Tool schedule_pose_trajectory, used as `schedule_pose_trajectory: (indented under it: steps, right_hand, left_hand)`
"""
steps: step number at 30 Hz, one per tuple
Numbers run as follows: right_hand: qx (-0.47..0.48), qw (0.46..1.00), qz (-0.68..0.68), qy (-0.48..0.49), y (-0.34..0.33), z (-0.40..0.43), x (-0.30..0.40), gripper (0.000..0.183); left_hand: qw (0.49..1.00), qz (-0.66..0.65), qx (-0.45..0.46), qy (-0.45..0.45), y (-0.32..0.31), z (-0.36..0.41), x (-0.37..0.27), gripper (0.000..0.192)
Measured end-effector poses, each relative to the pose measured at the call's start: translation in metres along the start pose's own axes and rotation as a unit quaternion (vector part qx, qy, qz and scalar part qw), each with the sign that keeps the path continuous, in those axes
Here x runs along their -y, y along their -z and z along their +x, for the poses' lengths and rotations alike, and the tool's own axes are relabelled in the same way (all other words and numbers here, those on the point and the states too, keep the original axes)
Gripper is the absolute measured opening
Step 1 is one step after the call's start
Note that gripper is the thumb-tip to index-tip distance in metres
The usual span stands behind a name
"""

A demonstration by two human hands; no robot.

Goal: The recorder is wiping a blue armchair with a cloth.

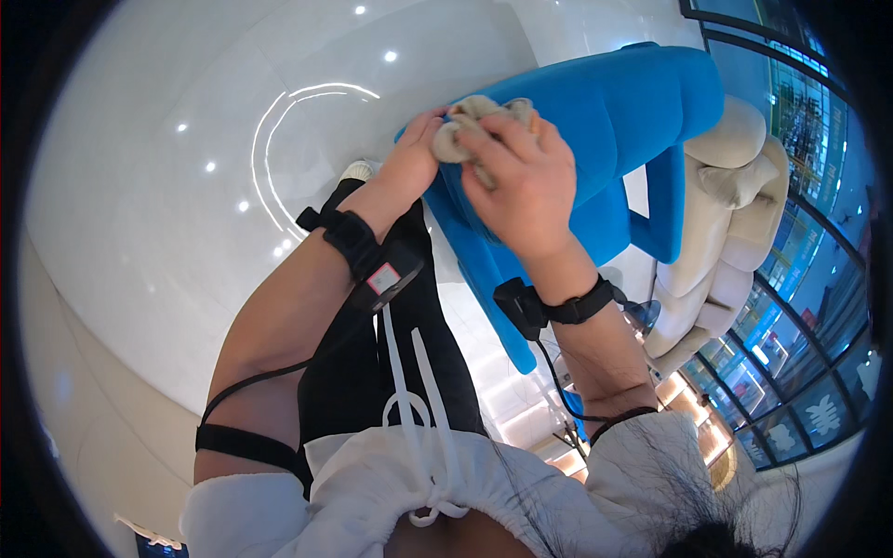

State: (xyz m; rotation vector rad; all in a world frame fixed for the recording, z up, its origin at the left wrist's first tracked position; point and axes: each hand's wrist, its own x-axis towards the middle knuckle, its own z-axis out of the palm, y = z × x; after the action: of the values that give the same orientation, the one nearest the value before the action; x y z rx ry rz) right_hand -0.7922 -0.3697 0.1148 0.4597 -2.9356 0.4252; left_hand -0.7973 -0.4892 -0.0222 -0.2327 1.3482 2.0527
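Observation:
My right hand [527,185] grips a bunched beige cloth [464,132] above the upper edge of a blue upholstered chair [586,104]. The cloth is partly covered by my fingers. My left hand [413,157] is close against the cloth's left side, by the end of the chair's blue padding. Its fingertips are partly hidden, so whether it pinches the cloth or only rests beside it does not show. Black straps circle both wrists, each with a small dark device and a cable.
A beige sofa [698,244] with a cushion [739,180] stands beyond the chair at the right. Behind it runs a dark-framed glass wall [802,307]. Glossy pale floor [153,209] reflecting lights spreads to the left. My shoe [358,171] is near the chair.

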Motion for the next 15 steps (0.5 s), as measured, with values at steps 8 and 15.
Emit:
schedule_pose_trajectory:
  steps: [8,15]
  right_hand:
    - [0.021,0.994,-0.014,0.105,0.023,0.002,-0.070,0.029]
    - [-0.047,0.974,-0.209,-0.068,0.060,0.018,-0.237,0.029]
  left_hand:
    - [0.990,0.111,0.005,0.091,0.020,-0.016,-0.054,0.041]
    - [0.975,0.218,0.002,0.045,0.014,-0.008,-0.089,0.039]
